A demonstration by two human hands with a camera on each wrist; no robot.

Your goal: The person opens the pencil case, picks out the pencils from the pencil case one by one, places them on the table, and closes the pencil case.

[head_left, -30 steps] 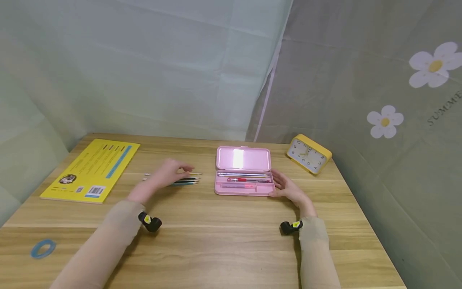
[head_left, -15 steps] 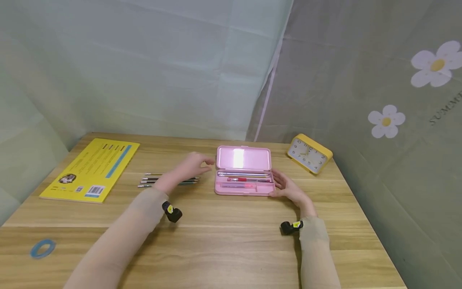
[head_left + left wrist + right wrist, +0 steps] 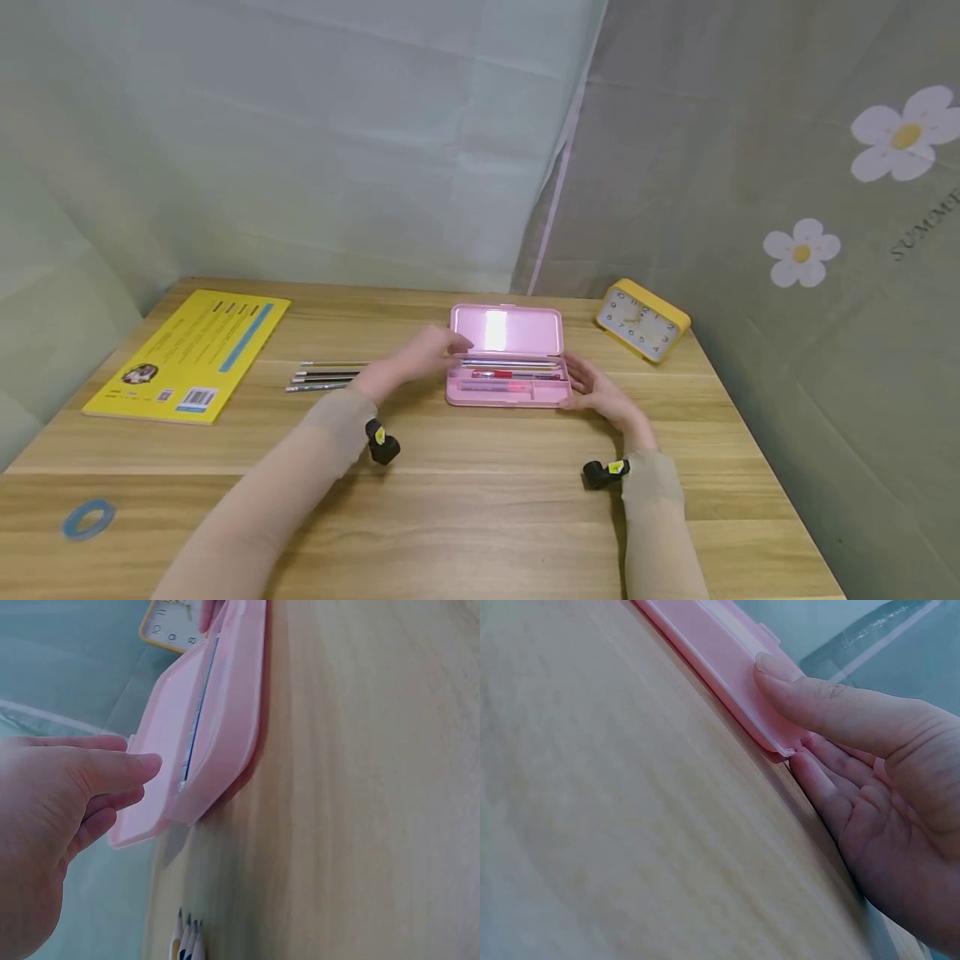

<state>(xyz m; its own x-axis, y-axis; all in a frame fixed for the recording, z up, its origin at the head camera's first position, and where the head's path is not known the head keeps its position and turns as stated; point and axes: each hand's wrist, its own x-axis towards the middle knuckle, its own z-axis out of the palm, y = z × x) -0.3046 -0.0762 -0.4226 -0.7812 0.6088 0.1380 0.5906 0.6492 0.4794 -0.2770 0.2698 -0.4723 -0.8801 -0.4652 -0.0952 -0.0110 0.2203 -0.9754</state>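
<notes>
A pink pencil case [image 3: 501,397] lies with its lid [image 3: 528,330] raised. Inside are pencils [image 3: 517,363], a red pen [image 3: 491,375] and a pinkish pen [image 3: 483,386]. My left hand [image 3: 420,354] hovers at the case's left end, fingertips over the edge between lid and tray. In the left wrist view that hand [image 3: 56,791] has loosely bent fingers with nothing between them. My right hand [image 3: 600,393] grips the case's right end. The right wrist view shows the thumb [image 3: 810,697] on its side and the fingers [image 3: 832,772] at the corner.
Several pencils [image 3: 322,376] lie side by side left of the case, partly behind my left forearm. A yellow book [image 3: 187,354] lies at the far left, a blue ring [image 3: 88,520] at the near left. A yellow alarm clock [image 3: 643,320] stands at the back right.
My left hand has moved right, from over the loose pencils to the case's left end. The loose pencils stay on the table. My right hand keeps its grip on the case.
</notes>
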